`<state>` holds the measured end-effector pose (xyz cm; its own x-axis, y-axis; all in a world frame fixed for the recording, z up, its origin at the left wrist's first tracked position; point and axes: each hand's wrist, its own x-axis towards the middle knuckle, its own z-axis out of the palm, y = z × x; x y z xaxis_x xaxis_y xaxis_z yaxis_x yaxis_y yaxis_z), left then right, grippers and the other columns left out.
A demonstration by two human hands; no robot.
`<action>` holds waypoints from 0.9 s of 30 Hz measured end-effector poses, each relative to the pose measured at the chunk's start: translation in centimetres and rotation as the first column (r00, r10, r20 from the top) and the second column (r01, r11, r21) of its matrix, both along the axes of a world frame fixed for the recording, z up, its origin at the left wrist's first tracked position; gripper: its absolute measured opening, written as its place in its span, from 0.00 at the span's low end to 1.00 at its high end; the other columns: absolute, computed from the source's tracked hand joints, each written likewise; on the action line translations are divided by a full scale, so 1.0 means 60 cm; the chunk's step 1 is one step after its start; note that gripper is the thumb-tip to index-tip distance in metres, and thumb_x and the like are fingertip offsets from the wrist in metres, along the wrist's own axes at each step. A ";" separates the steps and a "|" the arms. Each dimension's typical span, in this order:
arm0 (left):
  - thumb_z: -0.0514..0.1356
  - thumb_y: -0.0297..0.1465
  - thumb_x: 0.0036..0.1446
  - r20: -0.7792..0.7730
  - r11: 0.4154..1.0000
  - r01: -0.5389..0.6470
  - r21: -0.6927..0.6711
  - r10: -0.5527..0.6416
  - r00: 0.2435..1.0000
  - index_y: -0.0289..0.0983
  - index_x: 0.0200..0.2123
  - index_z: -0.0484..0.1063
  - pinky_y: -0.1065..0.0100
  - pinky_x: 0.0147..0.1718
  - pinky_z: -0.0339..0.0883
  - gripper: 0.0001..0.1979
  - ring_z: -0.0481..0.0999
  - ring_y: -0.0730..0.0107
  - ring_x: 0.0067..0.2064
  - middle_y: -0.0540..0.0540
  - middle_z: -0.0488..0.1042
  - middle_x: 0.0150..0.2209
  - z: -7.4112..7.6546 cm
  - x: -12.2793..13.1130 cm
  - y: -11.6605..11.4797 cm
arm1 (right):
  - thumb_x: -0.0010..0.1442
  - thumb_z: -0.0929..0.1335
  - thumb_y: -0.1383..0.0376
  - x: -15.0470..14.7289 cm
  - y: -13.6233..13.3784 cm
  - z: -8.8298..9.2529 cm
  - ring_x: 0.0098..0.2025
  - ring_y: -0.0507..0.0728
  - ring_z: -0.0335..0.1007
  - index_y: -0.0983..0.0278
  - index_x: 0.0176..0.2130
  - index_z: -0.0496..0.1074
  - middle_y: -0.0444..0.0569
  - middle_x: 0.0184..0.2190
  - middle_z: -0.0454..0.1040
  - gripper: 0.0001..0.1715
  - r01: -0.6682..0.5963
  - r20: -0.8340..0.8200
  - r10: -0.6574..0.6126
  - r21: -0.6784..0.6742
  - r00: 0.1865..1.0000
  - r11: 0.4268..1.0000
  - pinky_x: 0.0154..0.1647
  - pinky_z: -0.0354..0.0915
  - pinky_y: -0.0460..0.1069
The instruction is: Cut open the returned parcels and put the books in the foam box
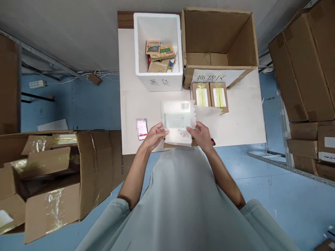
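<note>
A book in a translucent wrapper (178,122) is held up in front of me, its barcode at the upper right. My left hand (157,135) pinches its left edge, thumb on top. On the opposite edge, my right hand (200,135) grips it the same way. Part of a brown cardboard piece (167,145) shows beneath the book's lower edge. A phone (142,129) with a lit screen lies left of my left hand. Close to my right hand, a small black and red object (213,142) pokes out, mostly hidden.
On the white table (235,122) stand a white foam box (159,82) holding several books and a large open carton (220,71). Two small taped boxes (210,94) sit before the carton. An open carton of boxes (96,167) is at left; shelves with cartons (303,69) line the right.
</note>
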<state>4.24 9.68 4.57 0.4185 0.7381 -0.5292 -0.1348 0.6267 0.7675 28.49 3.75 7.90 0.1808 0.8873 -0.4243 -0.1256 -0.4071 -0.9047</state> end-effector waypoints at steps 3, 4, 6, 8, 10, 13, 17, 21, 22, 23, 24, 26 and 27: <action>0.82 0.40 0.45 -0.035 0.999 0.029 0.029 -0.028 0.999 0.37 0.65 0.77 0.56 0.56 0.79 0.44 0.86 0.48 0.58 0.34 0.86 0.58 -0.008 0.007 -0.001 | 0.56 0.80 0.41 -0.008 -0.002 -0.003 0.44 0.63 0.87 0.56 0.42 0.71 0.49 0.42 0.87 0.29 0.024 0.015 -0.024 -0.011 1.000 1.000 0.49 0.83 0.57; 0.81 0.40 0.47 -0.068 0.998 0.034 0.056 -0.030 0.997 0.37 0.68 0.74 0.53 0.59 0.78 0.46 0.85 0.47 0.60 0.33 0.84 0.60 -0.010 0.008 -0.002 | 0.57 0.80 0.41 -0.011 -0.002 -0.004 0.42 0.62 0.87 0.55 0.42 0.69 0.48 0.41 0.87 0.29 0.027 0.019 -0.026 -0.017 0.999 0.999 0.47 0.83 0.56; 0.77 0.38 0.52 -0.202 0.984 0.033 0.175 0.003 0.979 0.38 0.73 0.70 0.48 0.66 0.74 0.46 0.80 0.44 0.67 0.33 0.80 0.67 -0.008 0.010 -0.007 | 0.58 0.79 0.41 -0.014 -0.005 -0.005 0.41 0.61 0.86 0.54 0.42 0.66 0.47 0.38 0.85 0.29 0.030 0.037 -0.029 -0.026 0.999 0.999 0.45 0.82 0.55; 0.72 0.36 0.58 -0.401 0.926 0.062 0.373 0.101 0.911 0.40 0.73 0.71 0.43 0.73 0.66 0.40 0.72 0.42 0.74 0.35 0.74 0.73 0.006 0.016 -0.019 | 0.59 0.77 0.40 -0.017 -0.011 -0.006 0.40 0.61 0.85 0.54 0.42 0.65 0.45 0.36 0.83 0.29 0.037 0.071 -0.035 -0.026 0.997 0.999 0.43 0.80 0.54; 0.67 0.33 0.65 -0.554 0.824 0.151 0.547 0.220 0.803 0.42 0.72 0.74 0.41 0.78 0.58 0.32 0.65 0.42 0.78 0.37 0.69 0.77 0.031 0.029 -0.035 | 0.61 0.76 0.40 -0.022 -0.018 -0.004 0.39 0.60 0.83 0.53 0.41 0.63 0.43 0.33 0.80 0.28 0.041 0.118 -0.039 -0.016 0.992 0.999 0.40 0.78 0.52; 0.64 0.34 0.72 -0.636 0.714 0.270 0.646 0.308 0.708 0.41 0.76 0.69 0.38 0.80 0.53 0.31 0.59 0.39 0.81 0.35 0.58 0.82 0.074 0.057 -0.061 | 0.65 0.73 0.41 -0.033 -0.030 0.000 0.33 0.57 0.77 0.53 0.42 0.62 0.40 0.30 0.75 0.25 0.019 0.215 -0.020 0.003 0.976 1.000 0.34 0.72 0.51; 0.64 0.37 0.74 -0.639 0.688 0.277 0.670 0.346 0.686 0.38 0.81 0.58 0.33 0.81 0.45 0.38 0.44 0.36 0.86 0.33 0.43 0.86 0.105 0.081 -0.073 | 0.69 0.71 0.45 -0.046 -0.038 0.009 0.26 0.56 0.66 0.53 0.41 0.62 0.37 0.24 0.67 0.20 0.011 0.391 -0.016 0.016 0.920 1.000 0.30 0.63 0.51; 0.68 0.43 0.72 -0.618 0.755 0.242 0.610 0.261 0.742 0.37 0.75 0.69 0.35 0.81 0.48 0.34 0.54 0.33 0.83 0.32 0.60 0.81 0.108 0.083 -0.072 | 0.71 0.69 0.45 -0.049 -0.036 0.016 0.28 0.58 0.70 0.54 0.43 0.65 0.41 0.27 0.73 0.18 0.019 0.495 -0.029 0.024 0.868 1.000 0.33 0.66 0.52; 0.69 0.45 0.70 -0.604 0.790 0.230 0.569 0.212 0.768 0.37 0.72 0.72 0.37 0.79 0.54 0.33 0.61 0.32 0.80 0.31 0.67 0.78 0.108 0.085 -0.074 | 0.72 0.69 0.44 -0.050 -0.037 0.016 0.30 0.60 0.74 0.54 0.45 0.67 0.43 0.30 0.77 0.19 0.016 0.509 -0.029 0.031 0.860 0.999 0.35 0.69 0.53; 0.71 0.47 0.68 -0.576 0.829 0.203 0.521 0.166 0.801 0.37 0.70 0.75 0.39 0.77 0.60 0.33 0.68 0.32 0.77 0.31 0.72 0.74 0.108 0.088 -0.075 | 0.72 0.68 0.44 -0.050 -0.038 0.017 0.34 0.62 0.77 0.55 0.47 0.68 0.46 0.34 0.80 0.19 0.005 0.521 -0.024 0.037 0.853 0.999 0.38 0.71 0.54; 0.73 0.48 0.66 -0.528 0.868 0.160 0.470 0.132 0.839 0.37 0.68 0.77 0.41 0.74 0.67 0.34 0.74 0.33 0.73 0.32 0.76 0.70 0.108 0.094 -0.077 | 0.73 0.68 0.44 -0.052 -0.040 0.016 0.38 0.64 0.81 0.55 0.49 0.70 0.49 0.38 0.83 0.20 -0.018 0.531 -0.007 0.041 0.848 0.999 0.42 0.73 0.55; 0.76 0.51 0.62 -0.397 0.926 0.038 0.377 0.124 0.910 0.37 0.62 0.80 0.48 0.66 0.77 0.33 0.82 0.38 0.65 0.34 0.82 0.64 0.106 0.108 -0.080 | 0.74 0.67 0.46 -0.061 -0.047 0.013 0.49 0.69 0.85 0.55 0.55 0.72 0.54 0.50 0.86 0.20 -0.102 0.544 0.063 0.042 0.837 0.994 0.50 0.76 0.59; 0.76 0.52 0.60 -0.343 0.940 -0.024 0.339 0.148 0.928 0.36 0.59 0.82 0.52 0.61 0.80 0.32 0.85 0.41 0.61 0.36 0.85 0.59 0.105 0.115 -0.081 | 0.74 0.66 0.47 -0.067 -0.051 0.012 0.55 0.70 0.84 0.55 0.58 0.72 0.56 0.56 0.86 0.21 -0.149 0.547 0.104 0.039 0.831 0.988 0.54 0.77 0.61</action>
